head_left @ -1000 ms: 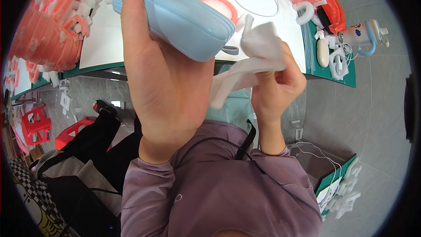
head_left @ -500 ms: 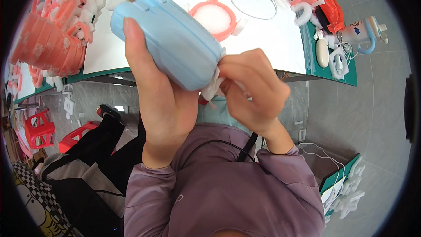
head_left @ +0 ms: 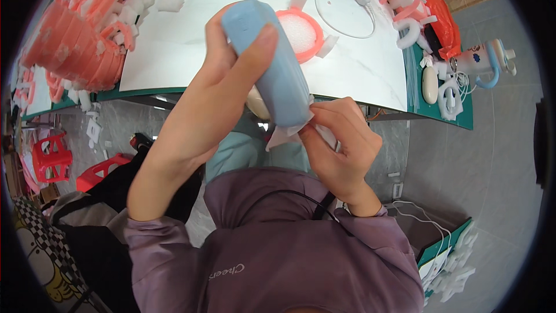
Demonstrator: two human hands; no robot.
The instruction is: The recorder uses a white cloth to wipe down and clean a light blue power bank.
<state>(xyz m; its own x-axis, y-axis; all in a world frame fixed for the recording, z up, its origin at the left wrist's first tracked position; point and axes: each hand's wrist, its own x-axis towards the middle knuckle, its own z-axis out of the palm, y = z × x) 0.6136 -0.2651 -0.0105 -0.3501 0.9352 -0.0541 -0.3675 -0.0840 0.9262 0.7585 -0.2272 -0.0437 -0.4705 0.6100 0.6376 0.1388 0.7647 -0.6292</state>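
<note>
The left hand (head_left: 217,90) wraps around a light blue case (head_left: 272,64), held up in front of the chest, just over the near edge of the white bench (head_left: 359,72). The right hand (head_left: 341,145) pinches a white foam piece (head_left: 284,135) against the case's lower end. The bench middle lies open around an orange ring (head_left: 301,32) with foam inside. Stacked orange rings (head_left: 72,46) crowd its left edge, foam scraps (head_left: 405,8) its right. Red stools (head_left: 52,156) stand on the floor, lower left.

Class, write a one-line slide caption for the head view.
Left hand grips a light blue case while the right hand pinches white foam at its lower end.
</note>
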